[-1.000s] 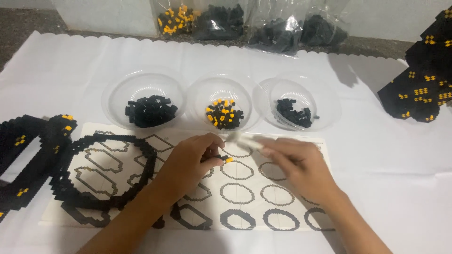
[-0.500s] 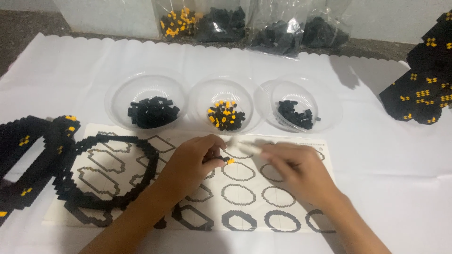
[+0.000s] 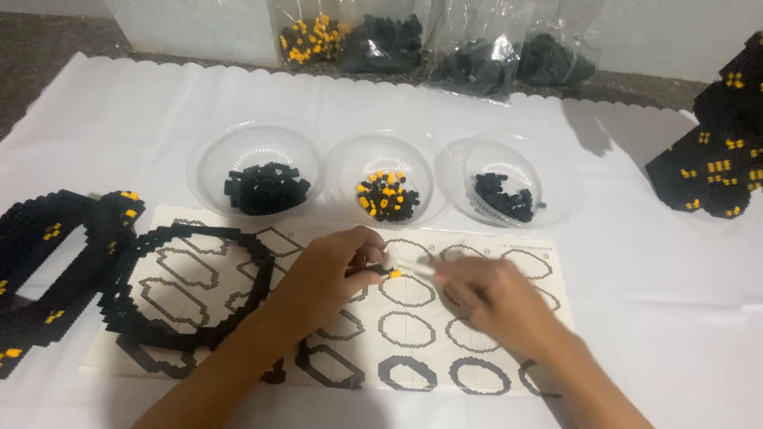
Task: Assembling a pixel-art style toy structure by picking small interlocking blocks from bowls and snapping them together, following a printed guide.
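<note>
Right hand (image 3: 493,298) blurred; its grip unreadable.

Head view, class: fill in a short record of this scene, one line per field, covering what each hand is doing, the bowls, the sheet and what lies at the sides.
Left hand: left hand pinches a small black-and-orange piece over the pattern sheet.
Right hand: right hand lies on the sheet, fingertips at the same piece; its grip is blurred.
Bowls: three clear bowls; left bowl and right bowl hold black bits, middle bowl black and orange.
Sheet: printed ring outlines; a large black ring lies on its left part.
Sides: black block builds left and right.
Back: clear bags.
</note>
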